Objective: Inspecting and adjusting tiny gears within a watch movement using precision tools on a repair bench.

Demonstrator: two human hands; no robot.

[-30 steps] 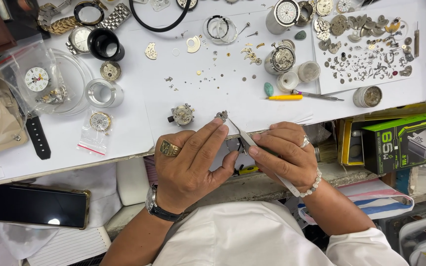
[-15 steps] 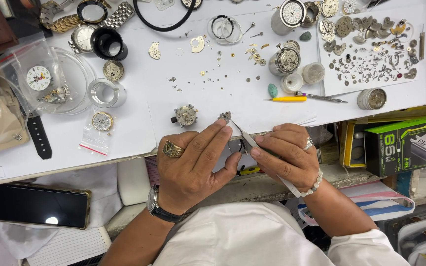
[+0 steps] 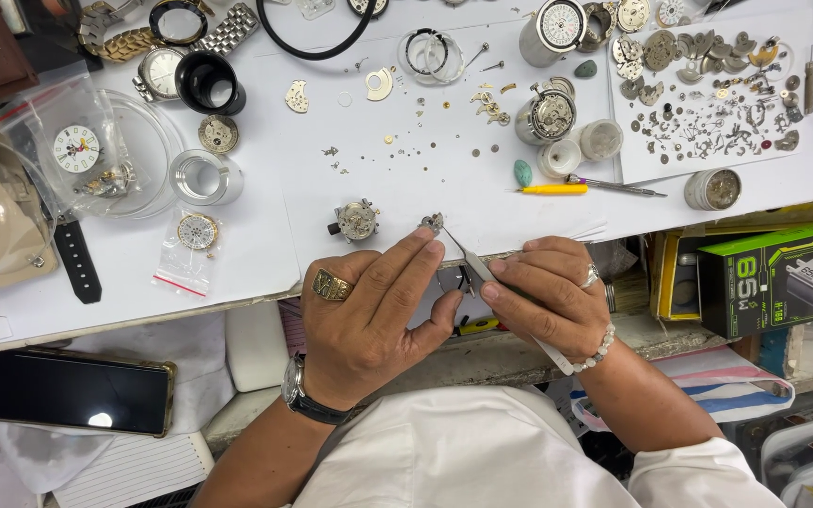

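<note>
White bench paper (image 3: 265,254) covered the work surface, strewn w/ tiny watch parts. Our right hand (image 3: 552,296) was closed round slim metal tweezers (image 3: 470,263), thumb & fingers pressed together on the shaft, tips reaching a small metal part (image 3: 434,222) that lay on the paper near the front edge. Our left hand (image 3: 369,315), w/ a gold ring and a wristwatch, had its fingers stretched out, fingertips just beside that part; whether they touched it we couldn't tell, nor if the tweezer tips actually pinched it, since it was too small to make out. Just left of it sat a round watch movement (image 3: 357,221). A yellow-handled tool (image 3: 576,188) lay further right. A dark phone (image 3: 68,390) rested lower left. The tweezers' back end was hidden under our right palm.
</note>
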